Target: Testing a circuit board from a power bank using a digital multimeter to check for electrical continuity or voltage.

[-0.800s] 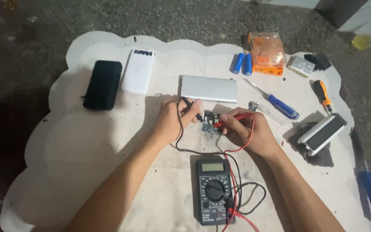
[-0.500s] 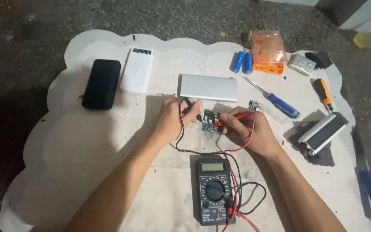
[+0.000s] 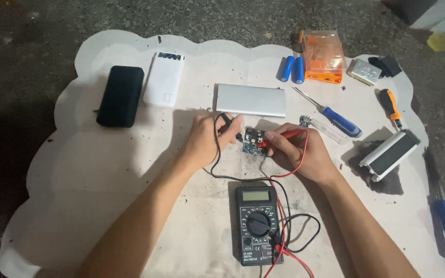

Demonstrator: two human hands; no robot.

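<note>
A: Count near the hands?
B: One multimeter (image 3: 257, 225), one circuit board (image 3: 254, 141), two probes. Beyond them: three power banks, two blue cells (image 3: 292, 69), two screwdrivers.

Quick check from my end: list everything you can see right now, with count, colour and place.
mat: 1, white, on dark floor
multimeter: 1, black, near centre
circuit board: 1, blue, between hands
power banks: black, white, silver, far side
cells: 2, blue, far right
box: 1, orange, beside cells
screwdrivers: blue, orange, right
open case: 1, white, right
left hand: holds black probe
right hand: holds red probe
</note>
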